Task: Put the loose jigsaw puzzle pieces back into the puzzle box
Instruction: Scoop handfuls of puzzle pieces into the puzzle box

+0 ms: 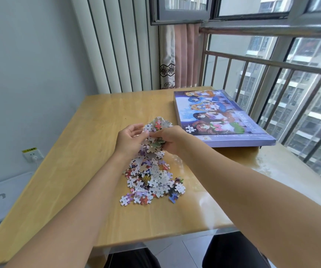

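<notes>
On the surface [90, 120], puzzle pieces [152, 176] are being scooped by left hand [129, 139] and right hand [172, 139], fingers curled around a handful; the closed puzzle box [219, 117] nearby should probably be opened first.

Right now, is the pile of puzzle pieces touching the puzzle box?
Apart. The head view shows a strip of bare wooden table between the pile of puzzle pieces and the near left edge of the puzzle box.

Head view (close) over table [90, 120]
</notes>
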The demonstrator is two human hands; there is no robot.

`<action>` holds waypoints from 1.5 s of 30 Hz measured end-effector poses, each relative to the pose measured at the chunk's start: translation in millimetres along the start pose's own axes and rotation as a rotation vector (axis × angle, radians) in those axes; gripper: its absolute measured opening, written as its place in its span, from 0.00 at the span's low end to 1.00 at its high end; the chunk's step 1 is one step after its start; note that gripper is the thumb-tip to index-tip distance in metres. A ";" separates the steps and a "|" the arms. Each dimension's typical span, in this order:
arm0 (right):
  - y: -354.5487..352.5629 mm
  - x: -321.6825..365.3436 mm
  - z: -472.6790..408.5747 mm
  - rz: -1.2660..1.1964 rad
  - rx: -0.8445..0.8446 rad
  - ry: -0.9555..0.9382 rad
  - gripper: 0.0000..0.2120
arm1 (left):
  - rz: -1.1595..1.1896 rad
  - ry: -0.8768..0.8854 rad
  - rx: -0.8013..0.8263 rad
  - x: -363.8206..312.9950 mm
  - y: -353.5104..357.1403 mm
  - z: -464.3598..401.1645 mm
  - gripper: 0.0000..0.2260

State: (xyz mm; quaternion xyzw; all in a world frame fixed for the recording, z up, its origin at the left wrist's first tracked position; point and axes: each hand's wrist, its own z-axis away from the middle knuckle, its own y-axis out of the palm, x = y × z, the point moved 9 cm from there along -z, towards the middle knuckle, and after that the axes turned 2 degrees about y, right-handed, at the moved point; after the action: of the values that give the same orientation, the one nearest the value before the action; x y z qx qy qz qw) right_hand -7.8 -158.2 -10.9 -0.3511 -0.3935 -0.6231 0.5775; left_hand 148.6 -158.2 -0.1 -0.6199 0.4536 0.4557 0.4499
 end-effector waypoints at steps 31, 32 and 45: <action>-12.6 -26.9 17.0 -0.082 0.037 -0.038 0.15 | -0.104 0.033 -0.083 0.6 -26.3 15.1 0.08; -19.0 -24.6 17.5 -0.044 -0.010 -0.088 0.16 | -0.137 0.060 -0.073 -2.4 -25.1 17.8 0.08; -28.3 5.8 60.9 -0.067 0.072 -0.196 0.15 | -0.276 0.162 -0.050 -17.3 -7.3 38.7 0.16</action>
State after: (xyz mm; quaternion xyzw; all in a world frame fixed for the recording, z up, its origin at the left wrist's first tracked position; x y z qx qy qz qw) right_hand -37.6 -105.6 18.9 -0.3760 -0.4818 -0.5902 0.5274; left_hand 146.6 -116.7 10.8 -0.7221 0.3875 0.3492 0.4543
